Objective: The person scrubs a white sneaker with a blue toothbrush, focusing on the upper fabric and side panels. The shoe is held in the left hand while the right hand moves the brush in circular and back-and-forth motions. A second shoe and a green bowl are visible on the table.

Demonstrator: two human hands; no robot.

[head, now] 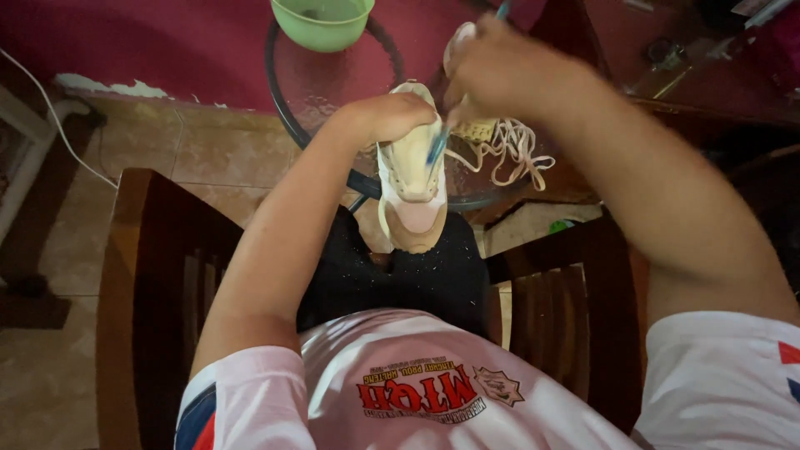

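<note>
A cream sneaker (410,179) with a pink toe cap rests over my lap, toe toward me. My left hand (385,117) grips its upper part from the left. My right hand (492,71) is closed on a thin brush with a blue handle (437,148), whose end lies against the shoe's side. The hand is blurred. White laces (517,150) hang loose off the shoe to the right, over the round glass table (321,79).
A green plastic bowl (323,21) stands at the far side of the glass table. Dark wooden chair arms (158,275) flank me left and right. Tiled floor and a magenta wall lie to the left; a dark wooden surface with small objects is at upper right.
</note>
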